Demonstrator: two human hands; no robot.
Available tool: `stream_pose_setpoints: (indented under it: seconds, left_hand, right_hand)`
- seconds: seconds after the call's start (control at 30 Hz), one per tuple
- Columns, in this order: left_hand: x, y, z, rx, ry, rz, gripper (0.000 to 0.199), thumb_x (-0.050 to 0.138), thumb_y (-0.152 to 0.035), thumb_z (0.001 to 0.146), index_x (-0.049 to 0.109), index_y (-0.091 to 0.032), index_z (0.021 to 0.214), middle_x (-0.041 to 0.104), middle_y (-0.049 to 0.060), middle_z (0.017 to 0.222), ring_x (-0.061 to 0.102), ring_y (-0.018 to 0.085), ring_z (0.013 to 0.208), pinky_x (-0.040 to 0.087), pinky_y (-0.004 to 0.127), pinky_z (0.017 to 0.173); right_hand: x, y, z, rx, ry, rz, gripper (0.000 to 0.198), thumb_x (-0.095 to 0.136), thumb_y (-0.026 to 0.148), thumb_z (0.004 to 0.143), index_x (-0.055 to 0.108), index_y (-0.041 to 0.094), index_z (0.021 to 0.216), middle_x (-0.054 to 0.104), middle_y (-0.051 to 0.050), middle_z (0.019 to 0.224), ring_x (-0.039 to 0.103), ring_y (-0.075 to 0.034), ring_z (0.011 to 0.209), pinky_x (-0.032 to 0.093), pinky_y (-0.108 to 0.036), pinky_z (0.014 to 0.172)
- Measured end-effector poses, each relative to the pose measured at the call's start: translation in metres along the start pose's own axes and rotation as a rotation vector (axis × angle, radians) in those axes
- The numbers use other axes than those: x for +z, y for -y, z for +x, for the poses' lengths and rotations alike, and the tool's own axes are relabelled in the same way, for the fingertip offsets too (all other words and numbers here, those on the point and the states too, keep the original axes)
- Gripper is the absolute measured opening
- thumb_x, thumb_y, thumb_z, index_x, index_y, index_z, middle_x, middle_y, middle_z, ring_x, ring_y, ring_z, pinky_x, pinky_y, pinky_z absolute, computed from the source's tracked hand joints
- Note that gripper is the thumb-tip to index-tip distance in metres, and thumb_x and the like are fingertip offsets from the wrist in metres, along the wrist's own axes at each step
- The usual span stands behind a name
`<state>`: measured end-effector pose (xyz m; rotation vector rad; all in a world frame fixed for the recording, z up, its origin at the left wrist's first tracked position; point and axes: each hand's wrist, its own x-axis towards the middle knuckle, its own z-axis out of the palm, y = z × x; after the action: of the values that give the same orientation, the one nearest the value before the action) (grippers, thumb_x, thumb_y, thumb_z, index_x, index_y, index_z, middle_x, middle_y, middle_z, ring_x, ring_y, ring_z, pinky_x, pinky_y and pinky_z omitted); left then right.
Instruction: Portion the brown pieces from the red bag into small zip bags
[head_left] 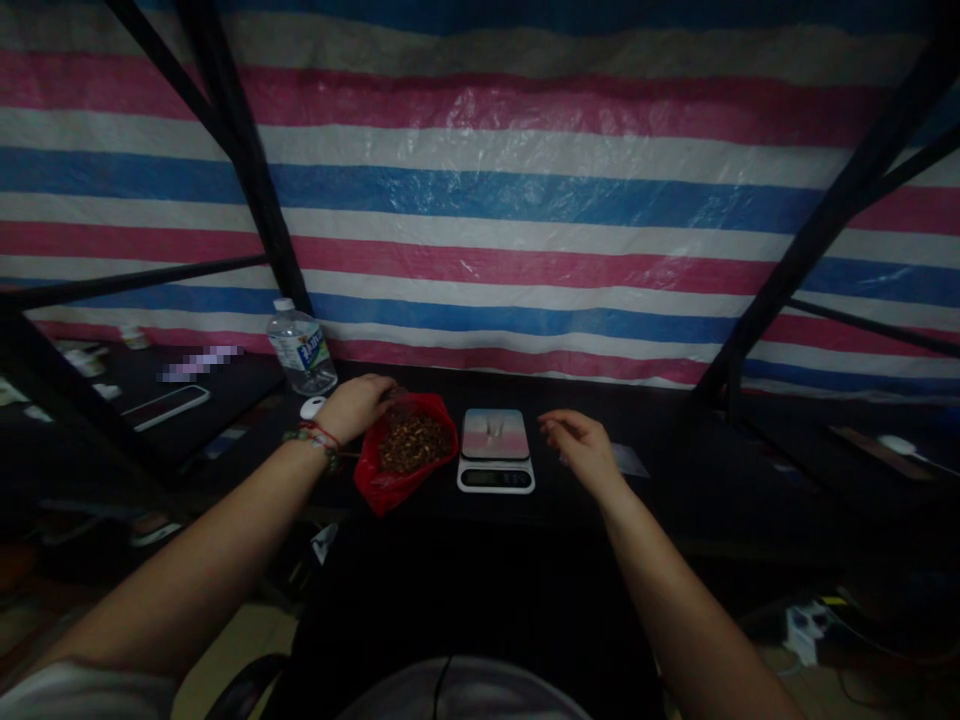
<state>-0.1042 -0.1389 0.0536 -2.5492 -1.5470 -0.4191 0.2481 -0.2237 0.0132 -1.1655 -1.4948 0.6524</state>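
Resting on the dark tabletop [675, 480], the crinkled red plastic bag [397, 462] gapes upward, full of brown granular bits, its long axis running from near left to far right. The left hand [356, 405] curls over the bag's far left rim, pinching it. Just right stands a small white digital scale [496, 450] with a glossy platform. Beyond it the right hand [581, 445] hovers half open, empty. A clear plastic water bottle [302, 348] stands behind, left.
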Motion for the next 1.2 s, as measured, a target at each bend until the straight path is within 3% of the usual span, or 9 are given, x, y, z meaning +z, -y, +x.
stream_pose_setpoints:
  seconds: [0.43,0.63,0.93,1.07,1.2]
  left_hand:
    - [-0.004,-0.003,0.002,-0.041,0.039,0.05,0.026,0.049,-0.038,0.08,0.066,-0.017,0.085,0.067,0.011,0.089,0.061,0.024,0.085,0.044,0.03,0.077]
    - [-0.008,-0.006,-0.001,0.014,-0.015,0.12,0.035,0.036,-0.035,0.088,0.065,-0.016,0.093,0.067,0.012,0.094,0.062,0.024,0.084,0.045,0.031,0.076]
    - [-0.018,-0.01,-0.009,-0.072,-0.126,0.096,0.039,0.037,-0.041,0.087,0.067,-0.017,0.095,0.068,0.011,0.096,0.062,0.024,0.085,0.045,0.032,0.074]
    - [-0.024,-0.017,-0.017,-0.108,-0.189,-0.039,0.039,0.039,-0.044,0.085,0.067,-0.018,0.093,0.069,0.009,0.092,0.062,0.023,0.083,0.045,0.031,0.074]
    - [-0.016,-0.037,-0.02,-0.254,-0.295,-0.399,0.037,0.046,-0.046,0.082,0.066,-0.018,0.094,0.069,0.004,0.086,0.061,0.019,0.076,0.046,0.028,0.071]
  right_hand:
    - [-0.005,-0.001,0.001,0.003,0.024,0.005,0.029,0.059,0.043,0.075,0.07,0.018,0.085,0.068,-0.007,0.078,0.06,-0.016,0.063,0.048,-0.028,0.054]
    - [-0.006,-0.009,0.004,0.04,0.062,-0.02,0.029,0.058,0.042,0.075,0.07,0.017,0.086,0.068,-0.006,0.078,0.06,-0.016,0.063,0.047,-0.027,0.054]
    - [-0.008,-0.015,0.005,0.037,0.1,-0.082,0.03,0.055,0.041,0.078,0.069,0.017,0.088,0.068,-0.007,0.081,0.06,-0.016,0.064,0.046,-0.025,0.051]
    - [-0.009,-0.017,0.006,0.037,0.151,-0.127,0.029,0.054,0.04,0.079,0.069,0.018,0.089,0.068,-0.006,0.079,0.06,-0.016,0.066,0.046,-0.025,0.053]
    - [0.005,-0.019,0.003,0.063,0.184,-0.059,0.028,0.057,0.039,0.077,0.068,0.018,0.093,0.068,-0.005,0.081,0.06,-0.015,0.067,0.047,-0.026,0.058]
